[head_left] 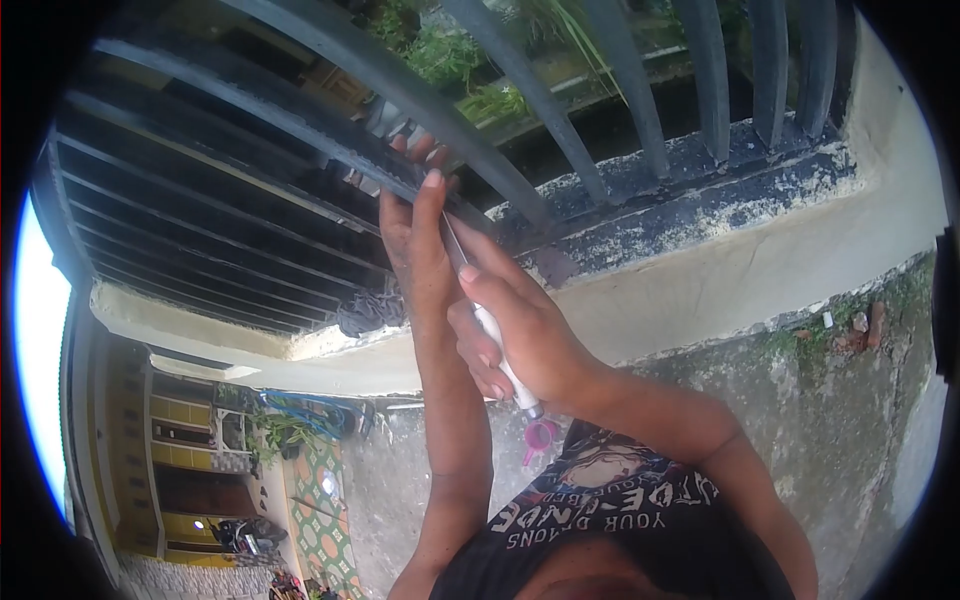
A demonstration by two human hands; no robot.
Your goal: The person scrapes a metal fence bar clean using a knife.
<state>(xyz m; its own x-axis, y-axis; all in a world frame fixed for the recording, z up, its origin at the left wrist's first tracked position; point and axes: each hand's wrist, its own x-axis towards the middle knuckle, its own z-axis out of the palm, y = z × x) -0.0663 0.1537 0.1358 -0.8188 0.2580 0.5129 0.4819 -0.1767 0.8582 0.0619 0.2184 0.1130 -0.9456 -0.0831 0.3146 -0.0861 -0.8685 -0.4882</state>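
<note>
The slim white-handled tool (504,362) lies in the right hand (530,335), its thin metallic part slanting up to the dark grey metal bar (345,150). The right thumb presses on the handle, one finger reaches forward beside the metal part and the others curl round the grip. The left hand (413,235) appears to clasp the bar, thumb in front, fingers slightly apart behind it.

The step in hand looks like close work with the tool's tip at the bar; whether they touch, I cannot tell. The next move would call for a steady grip and a guided tip, clear of the left thumb.

Taking the tool as the centre, a pink plastic cup-like container (541,434) is at five o'clock; its contents cannot be made out. The crumpled dark grey cloth-like bundle (368,313) sits near ten o'clock, the ledge with flaking black paint (700,208) at two, and green leafy plants (290,432) at eight; any pots are too unclear to judge.
</note>
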